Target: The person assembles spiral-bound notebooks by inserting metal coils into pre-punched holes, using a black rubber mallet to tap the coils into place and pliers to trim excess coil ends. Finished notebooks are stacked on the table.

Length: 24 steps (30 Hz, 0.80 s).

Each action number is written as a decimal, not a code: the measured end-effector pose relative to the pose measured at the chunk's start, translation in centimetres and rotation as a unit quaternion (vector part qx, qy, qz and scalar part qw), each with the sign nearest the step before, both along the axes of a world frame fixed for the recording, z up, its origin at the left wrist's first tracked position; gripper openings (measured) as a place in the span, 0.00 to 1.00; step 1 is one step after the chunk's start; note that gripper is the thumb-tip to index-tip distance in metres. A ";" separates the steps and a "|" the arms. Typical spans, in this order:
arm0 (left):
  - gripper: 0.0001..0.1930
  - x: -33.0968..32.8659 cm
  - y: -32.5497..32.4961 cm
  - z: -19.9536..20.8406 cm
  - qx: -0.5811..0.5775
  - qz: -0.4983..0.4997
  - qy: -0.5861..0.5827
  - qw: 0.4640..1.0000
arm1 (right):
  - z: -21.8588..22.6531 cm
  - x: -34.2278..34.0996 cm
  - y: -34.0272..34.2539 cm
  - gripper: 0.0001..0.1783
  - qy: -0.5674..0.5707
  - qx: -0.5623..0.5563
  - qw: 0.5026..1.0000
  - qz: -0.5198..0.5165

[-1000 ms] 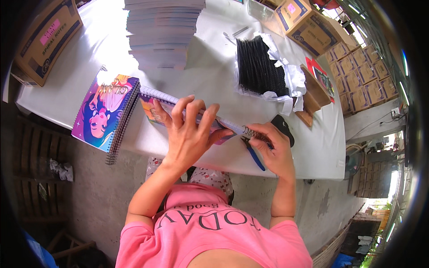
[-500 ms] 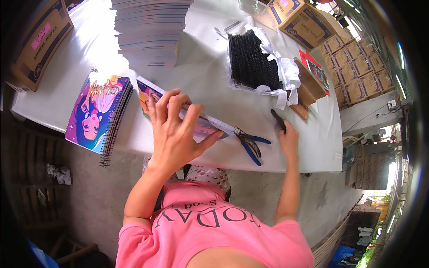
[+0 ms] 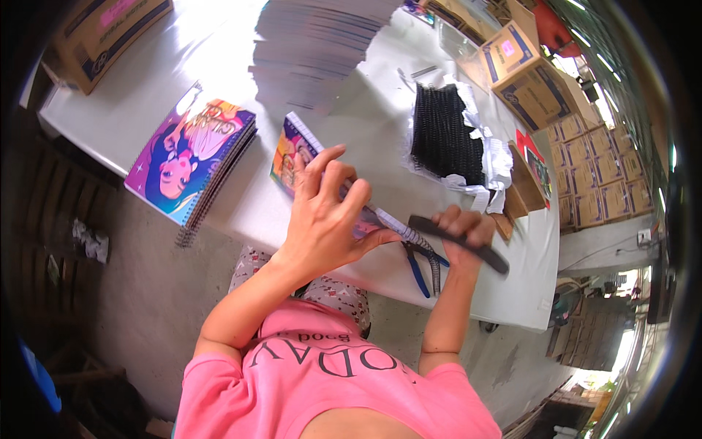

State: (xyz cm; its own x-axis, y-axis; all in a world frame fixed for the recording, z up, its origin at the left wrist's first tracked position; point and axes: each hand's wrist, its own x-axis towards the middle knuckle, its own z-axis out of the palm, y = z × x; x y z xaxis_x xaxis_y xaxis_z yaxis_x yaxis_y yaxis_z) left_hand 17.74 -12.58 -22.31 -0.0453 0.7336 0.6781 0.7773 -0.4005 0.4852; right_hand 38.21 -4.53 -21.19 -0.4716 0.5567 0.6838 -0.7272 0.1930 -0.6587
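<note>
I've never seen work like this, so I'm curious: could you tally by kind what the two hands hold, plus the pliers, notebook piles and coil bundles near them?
Notebook, in the left hand: 1
Dark flat bar, in the right hand: 1
Blue-handled pliers: 1
Pile of spiral notebooks: 1
Bundle of black coils: 1
Total: 5

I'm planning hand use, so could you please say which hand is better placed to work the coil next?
Probably the right hand: it holds the dark bar close to the coil, while the left hand grips the notebook.
</note>
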 end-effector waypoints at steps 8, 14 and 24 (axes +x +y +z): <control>0.29 0.0 0.1 0.4 -0.004 0.024 0.007 1.000 | 1.6 -0.7 0.7 0.09 -0.252 0.170 0.951 -0.052; 0.34 -0.3 0.5 0.1 -0.013 0.025 0.002 1.000 | 2.4 -2.6 1.5 0.10 -0.371 0.149 0.908 -0.124; 0.30 -5.1 1.9 0.2 0.028 0.049 -0.015 0.998 | 1.3 -4.3 3.3 0.14 -0.372 0.133 0.905 -0.157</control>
